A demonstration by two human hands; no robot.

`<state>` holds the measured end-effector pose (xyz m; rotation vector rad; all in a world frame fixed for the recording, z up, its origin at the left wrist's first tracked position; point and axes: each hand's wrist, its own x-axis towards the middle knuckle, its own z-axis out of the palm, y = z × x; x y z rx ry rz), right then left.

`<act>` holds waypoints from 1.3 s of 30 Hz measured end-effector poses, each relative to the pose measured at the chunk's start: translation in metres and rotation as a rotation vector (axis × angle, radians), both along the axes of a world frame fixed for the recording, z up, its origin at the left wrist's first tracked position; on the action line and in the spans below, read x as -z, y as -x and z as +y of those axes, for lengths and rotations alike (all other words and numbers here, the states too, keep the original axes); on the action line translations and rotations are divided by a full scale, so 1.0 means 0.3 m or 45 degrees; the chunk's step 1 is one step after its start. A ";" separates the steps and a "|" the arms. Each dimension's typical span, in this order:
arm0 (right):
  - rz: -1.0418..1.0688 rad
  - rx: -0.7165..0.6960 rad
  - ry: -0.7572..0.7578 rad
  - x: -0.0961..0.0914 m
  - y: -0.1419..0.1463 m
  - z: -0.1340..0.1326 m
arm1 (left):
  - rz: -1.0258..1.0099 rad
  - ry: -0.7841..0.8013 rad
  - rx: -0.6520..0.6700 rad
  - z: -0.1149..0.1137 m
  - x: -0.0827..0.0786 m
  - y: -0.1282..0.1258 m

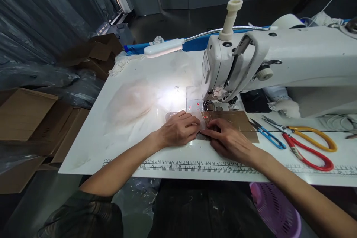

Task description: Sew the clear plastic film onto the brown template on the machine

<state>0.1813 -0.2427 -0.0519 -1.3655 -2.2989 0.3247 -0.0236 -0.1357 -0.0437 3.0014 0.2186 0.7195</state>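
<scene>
Dark sleeve (83,215) on my left arm is closest to the lens, bottom left, cut off by the frame. Next, pale sheer pile (131,100) on the white counter (89,152); lamp glare blurs its outline.

My left hand (181,128): fingers bent, tips down on a see-through piece (194,107) with small red marks; can't tell if anything's pinched underneath. From this hand the piece lies ahead and slightly right; from the right one, ahead and left. Visible part seems to run away from me, but fingers cover the near end, so long axis unsure. Both hands are at it, neither clearly nearer. Needle area (208,105) of the sewing machine (251,63) sits just beside it, on the right; needle tip too dark to make out.

My right hand (228,139): thumb and forefinger close together at its near edge, maybe a light pinch, can't confirm. Brown strip (234,121) runs left-right just beyond that hand, left end hidden. Then blue snips (264,132), scissors (290,140). Machine's right end cut off.
</scene>
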 end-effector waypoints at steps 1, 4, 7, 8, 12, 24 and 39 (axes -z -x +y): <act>0.032 -0.013 0.035 -0.009 -0.011 0.008 | 0.013 -0.024 0.018 0.002 0.003 0.000; 0.125 -0.034 0.131 -0.035 -0.044 0.047 | 0.039 -0.045 0.046 0.007 0.006 0.000; 0.016 0.054 0.113 -0.041 -0.063 0.099 | 0.031 -0.063 0.037 0.008 0.004 0.000; -0.050 0.081 0.103 -0.038 -0.065 0.113 | 0.029 -0.069 0.032 0.008 0.004 0.001; -0.168 0.111 0.077 -0.008 -0.062 0.135 | -0.002 -0.094 0.024 0.010 0.005 0.003; -0.075 0.142 -0.058 0.013 -0.054 0.118 | -0.018 -0.180 0.079 0.010 0.004 -0.007; -0.052 0.148 -0.101 0.036 -0.044 0.107 | 0.010 -0.227 0.082 0.005 0.010 -0.004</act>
